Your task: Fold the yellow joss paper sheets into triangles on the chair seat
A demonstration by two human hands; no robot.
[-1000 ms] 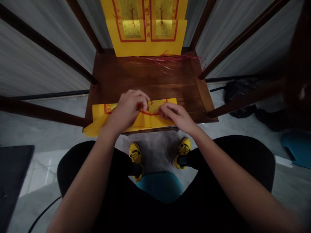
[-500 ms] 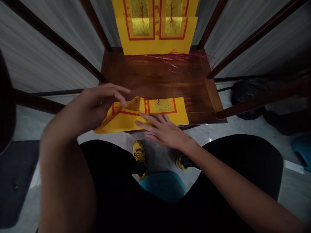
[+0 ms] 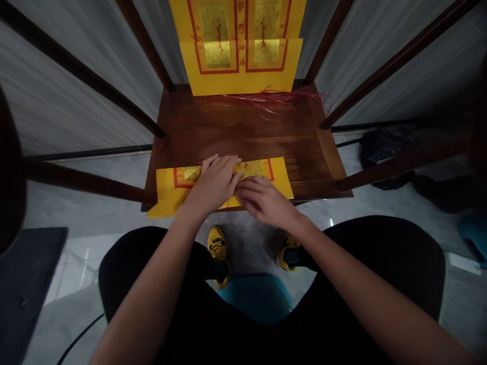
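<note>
left hand (image 3: 216, 181) and right hand (image 3: 266, 202) touch yellow paper (image 3: 280, 181); can't tell if gripping. its red marks (image 3: 245, 165) are too small to read.

One left hand (image 3: 216, 183), one right hand (image 3: 265, 202), that makes two! Yellow paper (image 3: 167, 188) sits in two spots, one near, one far, the sheets hard to count in this dimness. Six wooden bars (image 3: 80, 72), three left, three right! Two yellow shoes (image 3: 216, 246), two teal objects (image 3: 255, 299), one dark mat (image 3: 30, 289), one red tangle (image 3: 274, 97).
</note>
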